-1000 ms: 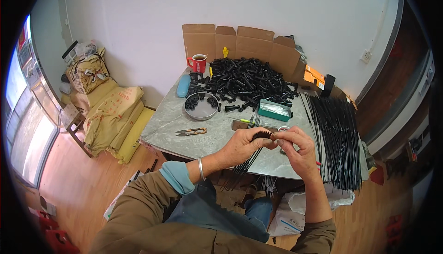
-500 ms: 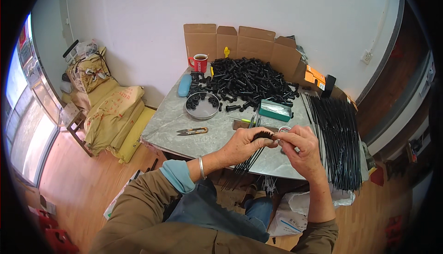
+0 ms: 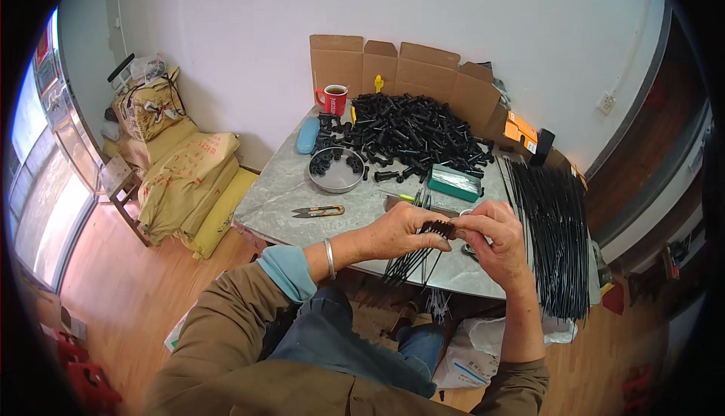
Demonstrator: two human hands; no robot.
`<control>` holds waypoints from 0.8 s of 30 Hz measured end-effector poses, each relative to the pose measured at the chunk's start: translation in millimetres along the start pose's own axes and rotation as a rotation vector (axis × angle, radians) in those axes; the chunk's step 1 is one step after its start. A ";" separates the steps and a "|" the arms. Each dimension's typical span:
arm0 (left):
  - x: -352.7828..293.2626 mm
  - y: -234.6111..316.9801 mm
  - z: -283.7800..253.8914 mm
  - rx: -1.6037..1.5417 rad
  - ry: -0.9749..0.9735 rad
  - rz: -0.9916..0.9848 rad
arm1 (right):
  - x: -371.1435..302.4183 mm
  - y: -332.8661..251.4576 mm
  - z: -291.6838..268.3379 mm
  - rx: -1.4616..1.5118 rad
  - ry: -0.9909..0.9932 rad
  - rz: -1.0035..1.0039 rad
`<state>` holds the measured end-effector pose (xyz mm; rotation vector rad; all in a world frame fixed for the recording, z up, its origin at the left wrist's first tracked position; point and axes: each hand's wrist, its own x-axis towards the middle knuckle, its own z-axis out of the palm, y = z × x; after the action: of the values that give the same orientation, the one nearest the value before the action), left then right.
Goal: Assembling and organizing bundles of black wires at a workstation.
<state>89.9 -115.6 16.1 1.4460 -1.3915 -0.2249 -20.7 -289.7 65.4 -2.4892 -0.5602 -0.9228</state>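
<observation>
My left hand (image 3: 396, 235) is closed round a small black comb-like piece (image 3: 438, 228) with a row of short teeth, held just above the table's front edge. At the piece's right end, my right hand (image 3: 495, 236) has its thumb and fingertips pinched together; anything tiny between them is hidden. Beneath my left hand, thin black rods (image 3: 406, 266) stick out over the edge of the grey table (image 3: 272, 189). A pair of thread snips (image 3: 318, 211) lies left of my hands. Behind them sits a teal box (image 3: 455, 182) of thin pale pieces.
A heap of black plastic parts (image 3: 415, 132) fills the table's back, before a folded cardboard screen (image 3: 427, 68). A round metal dish (image 3: 336, 179), blue case (image 3: 308, 136) and red mug (image 3: 333, 100) stand left. Many long black rods (image 3: 555, 242) lie right. Sacks (image 3: 189, 182) are stacked on the floor.
The black toothed piece has turned in my left hand, showing its teeth more from the side. Both hands stay close together. The whole view has shifted slightly.
</observation>
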 end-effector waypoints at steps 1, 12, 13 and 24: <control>0.2 -0.7 -2.4 0.001 0.005 -0.002 | 0.5 0.1 1.2 0.015 0.004 0.012; 3.5 -28.0 -6.2 0.091 0.080 0.069 | 2.0 5.5 16.6 0.114 -0.009 0.093; 4.0 -29.1 -6.3 0.089 0.082 0.068 | 2.0 5.9 17.5 0.126 0.002 0.097; -1.5 -35.8 -1.3 0.014 0.105 0.083 | 8.0 9.6 31.5 0.374 0.028 0.182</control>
<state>112.1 -122.5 -11.2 1.3880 -1.3666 -0.0853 5.8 -279.7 46.7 -2.1464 -0.4414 -0.7090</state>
